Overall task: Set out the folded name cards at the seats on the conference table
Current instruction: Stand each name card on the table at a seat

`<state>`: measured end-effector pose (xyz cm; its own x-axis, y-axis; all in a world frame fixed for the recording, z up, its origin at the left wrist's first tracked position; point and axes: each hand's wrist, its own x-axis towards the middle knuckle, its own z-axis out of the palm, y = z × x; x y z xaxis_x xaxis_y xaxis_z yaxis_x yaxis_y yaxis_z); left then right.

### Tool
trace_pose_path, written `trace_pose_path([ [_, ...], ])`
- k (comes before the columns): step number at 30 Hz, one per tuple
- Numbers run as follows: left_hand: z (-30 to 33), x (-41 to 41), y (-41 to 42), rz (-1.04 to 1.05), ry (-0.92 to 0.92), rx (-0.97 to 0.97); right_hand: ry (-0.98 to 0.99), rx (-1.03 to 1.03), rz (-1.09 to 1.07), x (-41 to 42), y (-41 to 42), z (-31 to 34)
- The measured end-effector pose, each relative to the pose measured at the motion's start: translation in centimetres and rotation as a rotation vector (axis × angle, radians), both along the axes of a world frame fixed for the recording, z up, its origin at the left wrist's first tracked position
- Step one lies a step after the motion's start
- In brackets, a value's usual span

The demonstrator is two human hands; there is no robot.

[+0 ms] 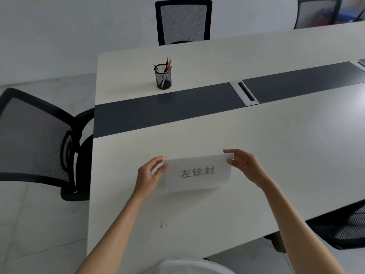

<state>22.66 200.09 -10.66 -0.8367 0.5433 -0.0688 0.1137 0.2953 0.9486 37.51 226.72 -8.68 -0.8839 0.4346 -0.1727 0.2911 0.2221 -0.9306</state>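
A white folded name card (197, 173) with three dark printed characters stands on the white conference table (237, 194), near its front edge. My left hand (149, 175) pinches the card's upper left corner between thumb and fingers. My right hand (244, 165) pinches its upper right corner. The card's lower edge rests on the tabletop and casts a thin shadow below it. Its back face is hidden.
A black mesh pen holder (163, 77) with pens stands beyond the table's dark centre strip (167, 113), which has a cable hatch (244, 93). Black mesh chairs stand at the left end (37, 139), far side (183, 21), far right (318, 11) and near right (347, 228).
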Motion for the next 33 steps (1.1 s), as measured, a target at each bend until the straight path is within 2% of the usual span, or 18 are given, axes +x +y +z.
trace_pose_path([
  [4,1.8,-0.5,0.2,0.021,0.069,0.029,0.039,0.009,-0.029,-0.3,0.1,1.6],
  [9,5.8,-3.0,1.0,0.078,0.097,0.153,0.126,0.121,0.001,-2.2,0.1,6.4],
  [15,8.7,-10.3,3.2,0.149,0.152,0.174,0.193,0.269,-0.096,-7.2,-2.3,9.2],
  [21,9.3,-20.1,6.0,0.107,0.153,0.089,0.174,0.226,-0.385,-13.6,-7.3,7.4],
  [27,3.8,-27.4,6.4,0.03,0.095,0.029,0.154,0.252,-0.723,-21.2,-15.7,2.6],
  [33,-0.6,-31.5,4.5,-0.154,-0.015,-0.127,0.048,0.142,-0.908,-26.6,-19.3,-2.9],
])
